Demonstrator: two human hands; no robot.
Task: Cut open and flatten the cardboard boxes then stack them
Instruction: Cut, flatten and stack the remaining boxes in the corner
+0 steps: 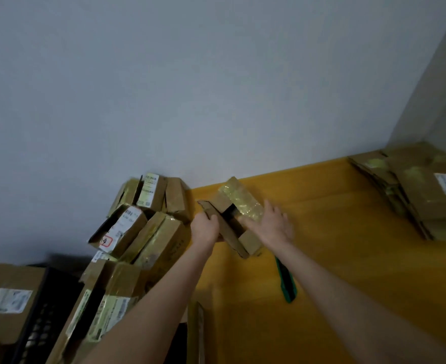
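Presently, the small cardboard box (229,228) is being held open on the yellow table (334,271), one flap being gripped by the curled left hand (205,228) and the taped flap being pressed by the spread right hand (274,224). Flattening is judged to be in hand. The walls are next to be collapsed and the box carried to the flattened stack (421,200), the green knife (286,283) not being needed.

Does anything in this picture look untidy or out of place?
The uncut boxes at left lie tumbled at odd angles against the wall. The cutter lies loose on the table beside the right forearm.
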